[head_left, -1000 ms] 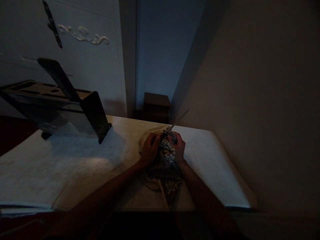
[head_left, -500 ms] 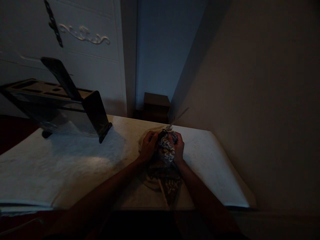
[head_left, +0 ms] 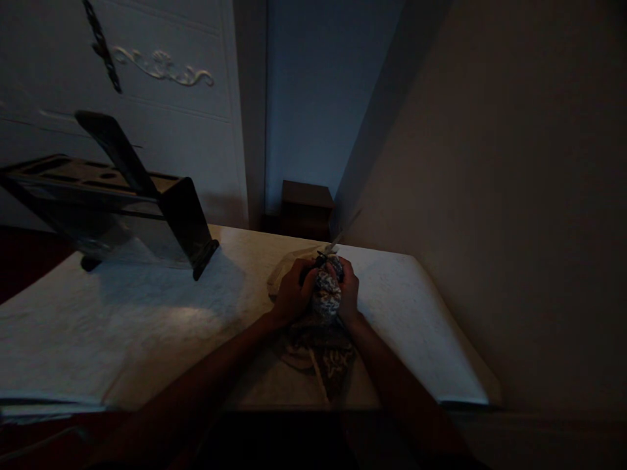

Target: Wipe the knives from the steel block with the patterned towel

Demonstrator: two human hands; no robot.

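Note:
My left hand point(head_left: 294, 290) curls its fingers round a bunched, patterned dark-and-white cloth point(head_left: 327, 294). From the other side my right hand point(head_left: 348, 287) grips the same cloth, thumb inward. A thin, pale, pointed strip point(head_left: 345, 232) sticks out past the fingertips, up and to the right; the dim light hides what it belongs to. Something small and black point(head_left: 321, 259) shows between the hands. Beneath the hands lies a pale, crumpled sheet or bag point(head_left: 280, 273). A corner of brown patterned cloth point(head_left: 333, 369) hangs toward the near table edge.
The light marbled table point(head_left: 171, 326) runs across the view. On its left stands a knife block point(head_left: 132, 222) with clear sides and one black handle point(head_left: 115, 150) jutting up. A wall point(head_left: 514, 196) rises at right, a white panelled door point(head_left: 186, 130) behind, and a brown box point(head_left: 307, 196) beyond the table.
Both hands have shifted slightly, and the bunched cloth has turned a little between them. The pale strip's tip has moved slightly left. The knife block stays put.

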